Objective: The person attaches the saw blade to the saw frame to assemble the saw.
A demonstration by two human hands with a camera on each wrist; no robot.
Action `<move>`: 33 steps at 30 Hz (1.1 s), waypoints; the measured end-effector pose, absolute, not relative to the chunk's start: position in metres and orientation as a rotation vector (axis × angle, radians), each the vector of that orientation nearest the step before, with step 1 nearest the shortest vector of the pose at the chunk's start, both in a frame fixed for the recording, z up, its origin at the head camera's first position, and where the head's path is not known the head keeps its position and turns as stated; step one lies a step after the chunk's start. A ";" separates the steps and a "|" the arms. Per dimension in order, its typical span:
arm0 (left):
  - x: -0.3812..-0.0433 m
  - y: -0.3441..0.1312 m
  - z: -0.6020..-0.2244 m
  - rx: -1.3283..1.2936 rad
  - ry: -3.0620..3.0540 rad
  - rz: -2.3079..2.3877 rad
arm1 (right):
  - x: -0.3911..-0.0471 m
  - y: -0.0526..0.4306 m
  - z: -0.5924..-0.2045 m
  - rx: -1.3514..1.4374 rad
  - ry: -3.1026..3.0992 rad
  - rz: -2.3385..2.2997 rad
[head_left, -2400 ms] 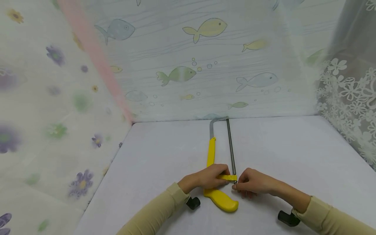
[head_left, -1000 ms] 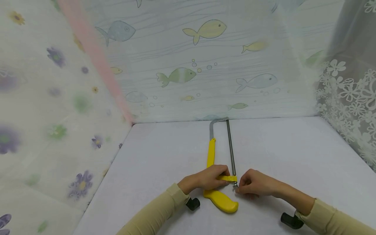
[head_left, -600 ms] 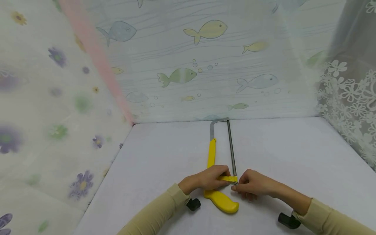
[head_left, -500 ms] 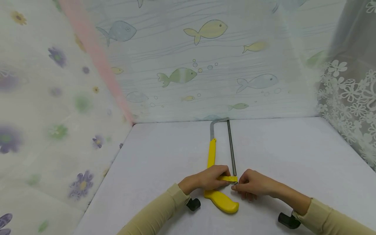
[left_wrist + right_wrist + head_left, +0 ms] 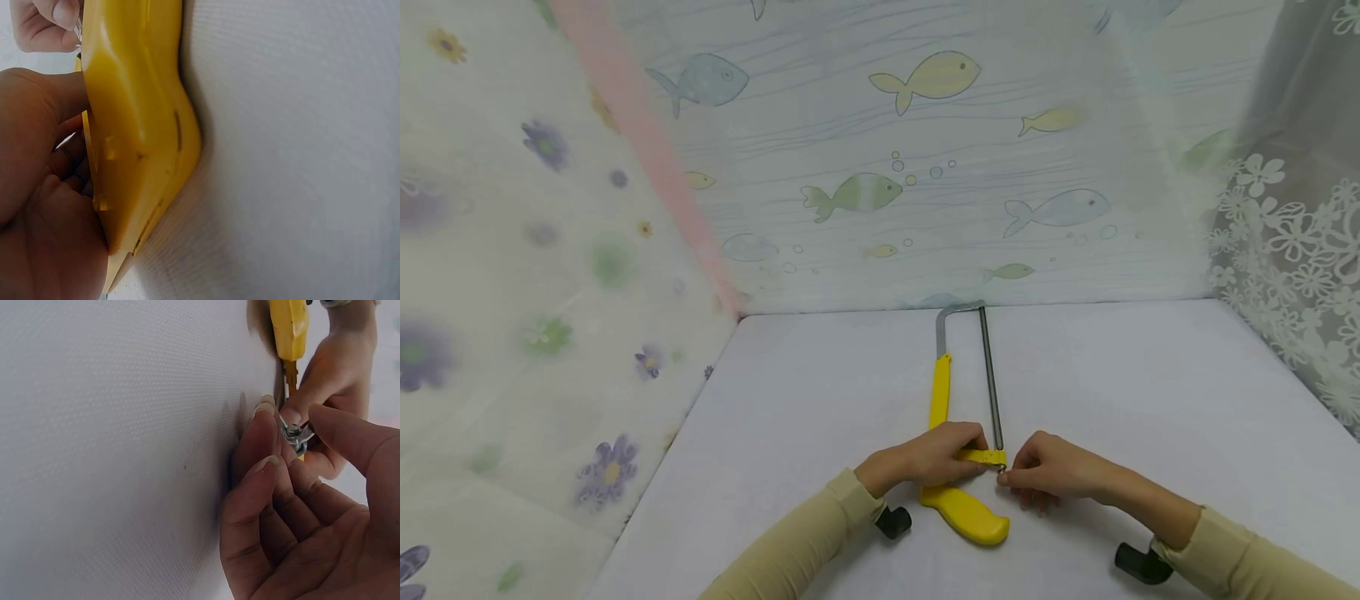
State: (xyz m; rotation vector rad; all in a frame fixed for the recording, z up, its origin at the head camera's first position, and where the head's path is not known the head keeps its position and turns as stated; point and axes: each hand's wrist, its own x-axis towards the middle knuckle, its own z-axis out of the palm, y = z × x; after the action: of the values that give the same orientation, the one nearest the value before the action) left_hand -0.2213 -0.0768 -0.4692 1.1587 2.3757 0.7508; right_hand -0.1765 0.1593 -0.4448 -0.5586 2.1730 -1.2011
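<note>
A hacksaw (image 5: 939, 387) with a yellow handle (image 5: 964, 514) lies flat on the table, its grey blade (image 5: 990, 375) to the right and the steel bow pointing away. My left hand (image 5: 942, 452) holds the yellow frame just ahead of the handle, thumb and fingers around it; the left wrist view shows the handle close up. At the near end of the blade, a metal wing nut (image 5: 299, 432) sits behind the yellow blade holder (image 5: 985, 456). My right hand (image 5: 1052, 467) pinches this wing nut between thumb and fingertips, with the other fingers curled near the cloth.
A white cloth covers the table (image 5: 820, 375). Behind it stands a fish-print curtain (image 5: 850, 108), with a flowered curtain (image 5: 572, 250) on the left and a lace one (image 5: 1300, 217) on the right. Black wrist-camera mounts (image 5: 1142, 563) hang under both sleeves.
The right hand has been shifting slightly back and forth at the wing nut, and now sits a little further right than half a second ago. The left hand and hacksaw stay put.
</note>
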 end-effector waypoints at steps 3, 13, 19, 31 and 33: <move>-0.221 -0.077 -0.469 1.158 2.378 0.752 | -0.177 0.161 -0.446 -0.550 2.167 -1.199; -0.221 -0.077 -0.469 1.148 2.386 0.755 | -0.177 0.165 -0.446 -0.588 2.133 -1.228; -0.221 -0.077 -0.470 1.153 2.386 0.751 | -0.177 0.165 -0.448 -0.617 2.118 -1.239; -0.224 -0.077 -0.472 1.168 2.368 0.762 | -0.177 0.157 -0.446 -0.614 2.133 -1.211; -0.225 -0.077 -0.473 1.176 2.368 0.758 | -0.177 0.156 -0.446 -0.603 2.138 -1.209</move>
State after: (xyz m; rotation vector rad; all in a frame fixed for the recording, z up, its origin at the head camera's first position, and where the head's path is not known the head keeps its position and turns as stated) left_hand -0.2247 -0.0769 -0.4734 1.1757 2.3678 0.7577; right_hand -0.1774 0.1562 -0.4463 -0.6030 2.1382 -1.2089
